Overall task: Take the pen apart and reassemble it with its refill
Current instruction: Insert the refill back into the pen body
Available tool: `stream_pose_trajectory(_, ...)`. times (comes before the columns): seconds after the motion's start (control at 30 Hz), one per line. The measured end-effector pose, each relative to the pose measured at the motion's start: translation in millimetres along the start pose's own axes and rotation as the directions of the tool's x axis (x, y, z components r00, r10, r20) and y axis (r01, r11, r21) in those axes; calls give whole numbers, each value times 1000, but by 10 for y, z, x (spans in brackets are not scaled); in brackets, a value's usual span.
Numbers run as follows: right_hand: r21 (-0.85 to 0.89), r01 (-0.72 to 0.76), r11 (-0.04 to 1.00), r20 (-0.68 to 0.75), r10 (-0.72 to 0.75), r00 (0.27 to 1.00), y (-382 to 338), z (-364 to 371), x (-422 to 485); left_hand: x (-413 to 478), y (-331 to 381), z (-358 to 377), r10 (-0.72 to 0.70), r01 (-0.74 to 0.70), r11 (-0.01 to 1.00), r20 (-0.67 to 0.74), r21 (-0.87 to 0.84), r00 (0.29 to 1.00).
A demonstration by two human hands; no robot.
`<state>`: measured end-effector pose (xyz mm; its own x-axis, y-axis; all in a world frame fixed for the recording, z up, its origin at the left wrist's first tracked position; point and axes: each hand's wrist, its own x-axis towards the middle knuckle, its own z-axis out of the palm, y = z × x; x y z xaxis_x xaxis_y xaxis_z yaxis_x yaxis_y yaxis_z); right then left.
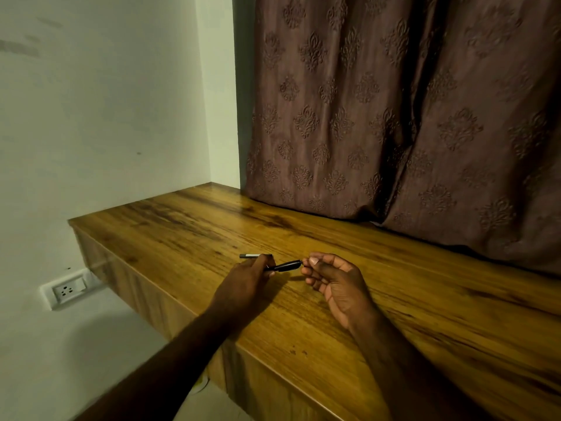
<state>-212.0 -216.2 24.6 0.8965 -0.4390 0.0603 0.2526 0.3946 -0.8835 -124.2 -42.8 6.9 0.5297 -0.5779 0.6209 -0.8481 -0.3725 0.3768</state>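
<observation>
A black pen (285,265) is held level just above the wooden ledge (182,232). My left hand (246,284) grips its left part, fingers wrapped around the barrel. My right hand (331,281) pinches the pen's right tip between thumb and forefinger. Behind my left hand a short dark piece with a pale band, the pen cap (252,255), lies flat on the wood. Whether the refill shows at the tip is too small to tell.
A brown patterned curtain (394,117) hangs at the back and rests on the ledge. A white wall (106,101) stands to the left, with a wall socket (68,288) below the ledge's left edge. The ledge's front edge runs diagonally under my forearms.
</observation>
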Motion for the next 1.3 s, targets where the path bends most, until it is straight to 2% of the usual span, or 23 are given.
stream_pose_trajectory(0.3,-31,8,999,13,-7,1000,13,-3,0,-6,-25,24,19,-19,1000,-6,17,1000)
stream_pose_trajectory(0.77,-246,31,969,18,-27,999,95,13,29,-2,-32,60,8,-10,997,26,80,1000)
stream_pose_trajectory(0.9,-443,21,896,1,-23,1000,124,63,15,0,-26,51,33,-35,997,38,70,999)
stream_pose_trajectory(1.07,-737,110,667,73,-84,994,198,116,-9,-7,-12,59,61,-61,996,-1,68,998)
stream_pose_trajectory(1.13,-771,138,621,82,-117,990,206,114,-5,-11,-7,50,66,-65,996,-4,60,998)
stream_pose_trajectory(1.3,-781,115,614,7,-176,984,228,81,12,-16,-7,40,53,-53,998,-3,33,999)
